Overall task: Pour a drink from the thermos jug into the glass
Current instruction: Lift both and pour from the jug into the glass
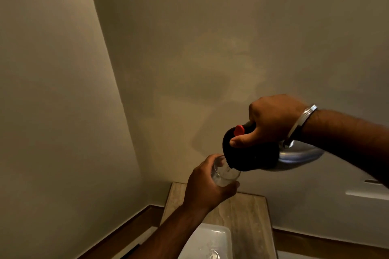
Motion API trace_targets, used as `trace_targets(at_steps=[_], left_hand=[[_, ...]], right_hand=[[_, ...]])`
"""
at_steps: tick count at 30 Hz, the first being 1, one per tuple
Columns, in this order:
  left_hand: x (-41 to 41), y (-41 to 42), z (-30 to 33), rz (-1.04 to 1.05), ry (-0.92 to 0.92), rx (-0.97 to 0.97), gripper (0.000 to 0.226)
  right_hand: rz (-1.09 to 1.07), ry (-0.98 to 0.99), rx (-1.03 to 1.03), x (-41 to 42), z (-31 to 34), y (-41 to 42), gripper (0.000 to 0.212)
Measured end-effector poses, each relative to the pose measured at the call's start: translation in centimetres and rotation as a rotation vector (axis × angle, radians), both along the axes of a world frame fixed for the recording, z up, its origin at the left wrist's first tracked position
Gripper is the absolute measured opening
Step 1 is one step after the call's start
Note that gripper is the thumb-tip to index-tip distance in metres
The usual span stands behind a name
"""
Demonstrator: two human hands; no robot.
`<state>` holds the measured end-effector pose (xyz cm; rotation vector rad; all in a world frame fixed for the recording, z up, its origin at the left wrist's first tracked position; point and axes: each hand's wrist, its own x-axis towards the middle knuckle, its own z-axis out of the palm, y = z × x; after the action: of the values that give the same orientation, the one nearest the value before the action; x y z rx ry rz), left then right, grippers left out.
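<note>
My right hand (pixel 271 121) grips the handle of the thermos jug (pixel 299 154), a steel body with a black top and a red button, my thumb lying on the black lid. The jug is tipped to the left, nearly on its side, with its spout over the glass. My left hand (pixel 207 187) holds the clear glass (pixel 226 172) from below and the left, raised in the air above the table. A thin stream of clear liquid runs from the spout into the glass. The lower part of the glass is hidden by my fingers.
A small wooden table (pixel 248 214) stands below in a corner between two plain walls. A white tray (pixel 210 239) lies on its near end. A dark wooden skirting runs along the floor. A white fitting (pixel 370 193) sticks out from the right wall.
</note>
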<state>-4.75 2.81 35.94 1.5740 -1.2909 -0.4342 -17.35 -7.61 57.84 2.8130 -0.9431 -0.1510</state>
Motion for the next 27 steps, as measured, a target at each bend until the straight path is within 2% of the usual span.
trace_targets(at_steps=[11,27], left_hand=[[-1.0,0.0,-0.1,-0.003,0.004,0.010,0.069],[-2.3,0.2,0.1,0.006,0.004,0.040,0.073]], right_hand=[[0.018,0.033,-0.076,-0.5,0.1,0.3,0.075],[0.087,0.042,-0.168,-1.5,0.0,1.0,0.078]])
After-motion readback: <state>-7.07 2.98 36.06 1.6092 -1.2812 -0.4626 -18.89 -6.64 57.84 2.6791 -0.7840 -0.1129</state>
